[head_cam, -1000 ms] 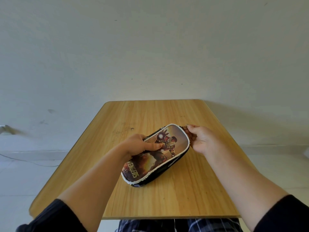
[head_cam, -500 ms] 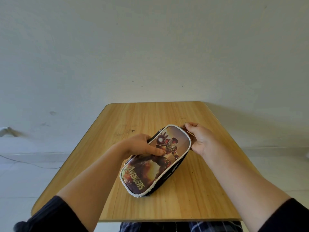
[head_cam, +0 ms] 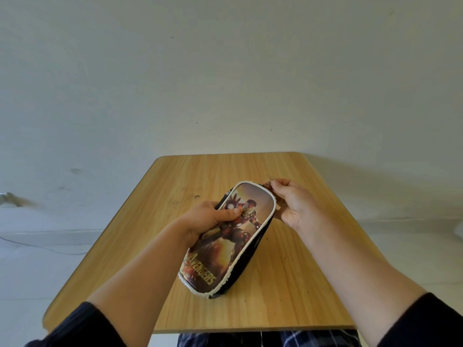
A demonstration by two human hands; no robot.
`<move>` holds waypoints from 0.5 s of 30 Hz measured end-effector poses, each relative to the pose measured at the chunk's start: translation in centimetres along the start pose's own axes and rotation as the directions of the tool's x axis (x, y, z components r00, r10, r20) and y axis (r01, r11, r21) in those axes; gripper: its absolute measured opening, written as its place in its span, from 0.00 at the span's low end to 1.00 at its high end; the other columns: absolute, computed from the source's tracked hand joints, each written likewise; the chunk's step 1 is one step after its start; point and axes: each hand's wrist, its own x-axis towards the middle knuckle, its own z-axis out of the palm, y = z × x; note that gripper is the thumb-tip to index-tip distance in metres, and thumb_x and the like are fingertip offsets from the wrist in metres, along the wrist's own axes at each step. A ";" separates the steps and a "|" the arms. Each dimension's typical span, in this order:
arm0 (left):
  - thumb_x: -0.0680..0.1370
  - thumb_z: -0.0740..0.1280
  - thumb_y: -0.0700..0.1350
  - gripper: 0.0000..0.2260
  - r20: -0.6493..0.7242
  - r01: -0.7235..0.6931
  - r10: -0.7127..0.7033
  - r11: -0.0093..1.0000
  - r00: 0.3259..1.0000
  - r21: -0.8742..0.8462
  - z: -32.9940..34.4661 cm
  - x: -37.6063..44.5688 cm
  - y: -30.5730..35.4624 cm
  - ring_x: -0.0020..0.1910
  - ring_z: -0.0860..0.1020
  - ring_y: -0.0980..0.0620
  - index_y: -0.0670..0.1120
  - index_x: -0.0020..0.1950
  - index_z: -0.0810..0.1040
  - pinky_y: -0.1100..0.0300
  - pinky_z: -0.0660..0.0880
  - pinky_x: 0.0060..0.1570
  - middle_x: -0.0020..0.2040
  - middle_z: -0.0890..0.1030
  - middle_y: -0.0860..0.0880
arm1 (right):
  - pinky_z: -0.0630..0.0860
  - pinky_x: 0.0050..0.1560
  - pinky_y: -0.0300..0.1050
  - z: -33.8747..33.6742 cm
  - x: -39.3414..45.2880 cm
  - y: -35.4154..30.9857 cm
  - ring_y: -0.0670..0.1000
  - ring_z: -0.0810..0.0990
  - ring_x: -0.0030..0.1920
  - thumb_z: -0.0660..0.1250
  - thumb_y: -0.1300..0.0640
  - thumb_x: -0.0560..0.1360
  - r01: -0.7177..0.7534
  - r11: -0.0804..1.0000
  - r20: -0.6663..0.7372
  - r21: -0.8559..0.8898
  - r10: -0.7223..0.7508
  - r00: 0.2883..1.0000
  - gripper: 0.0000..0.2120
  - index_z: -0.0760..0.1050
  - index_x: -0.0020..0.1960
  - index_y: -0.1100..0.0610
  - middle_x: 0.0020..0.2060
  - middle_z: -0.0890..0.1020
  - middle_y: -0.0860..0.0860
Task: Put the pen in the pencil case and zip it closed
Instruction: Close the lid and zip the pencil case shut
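Note:
A pencil case (head_cam: 233,249) with a printed hero picture, white piping and black sides stands tilted on the wooden table (head_cam: 288,284), its far end raised. My left hand (head_cam: 210,220) grips its left side, thumb pressed on the picture. My right hand (head_cam: 292,204) is at the far right corner, fingers pinched on the small metal zip pull (head_cam: 270,182). No pen is in sight. I cannot tell how far the zip is closed.
The table stands against a plain pale wall (head_cam: 225,83). A thin cable (head_cam: 50,249) runs along the floor at the left. Plaid-clad legs (head_cam: 275,340) show below the table's near edge.
The case has turned more end-on and its far end has lifted. My right hand has moved up around the far corner with the zip pull.

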 end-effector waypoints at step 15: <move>0.57 0.78 0.50 0.27 -0.059 0.062 -0.070 0.989 0.996 -0.131 -0.4 0.4 -0.8 0.31 0.82 0.45 0.37 0.50 0.79 0.54 0.78 0.36 0.39 0.84 0.39 | 0.75 0.38 0.46 -0.5 -0.3 0.3 0.51 0.78 0.44 0.68 0.64 0.73 -0.025 0.999 -0.088 0.019 0.027 0.996 0.06 0.78 0.39 0.55 0.42 0.84 0.53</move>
